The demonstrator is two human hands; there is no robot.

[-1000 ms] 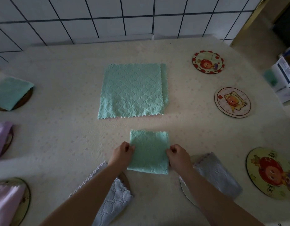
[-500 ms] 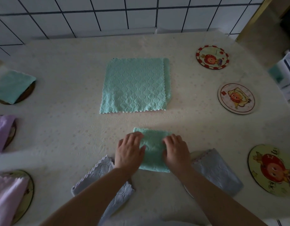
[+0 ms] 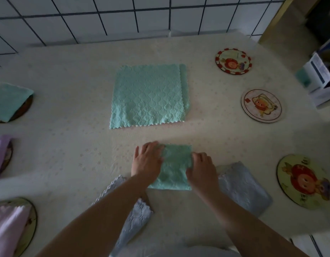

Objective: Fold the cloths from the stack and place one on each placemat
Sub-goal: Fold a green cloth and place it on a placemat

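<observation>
A small folded green cloth (image 3: pixel 172 169) lies on the table in front of me. My left hand (image 3: pixel 146 162) rests flat on its left edge with the fingers stretched forward. My right hand (image 3: pixel 201 168) sits on its right edge, fingers curled onto the slightly bunched upper right corner. The stack of unfolded green cloths (image 3: pixel 147 95) lies farther back at mid-table. Three round picture placemats stand bare on the right: a far one (image 3: pixel 233 61), a middle one (image 3: pixel 261 105) and a near one (image 3: pixel 303 180).
On the left, placemats carry a folded green cloth (image 3: pixel 10 102), a purple cloth (image 3: pixel 1 154) and a pink cloth (image 3: pixel 8 225). Two blue-grey cloths (image 3: pixel 136 216) (image 3: pixel 242 186) lie on mats under my forearms. A white box (image 3: pixel 320 75) stands at the right edge; a tiled wall runs behind.
My hands first gripped the cloth's sides, then pressed flat on its top. Now they have slid apart to its left and right edges.
</observation>
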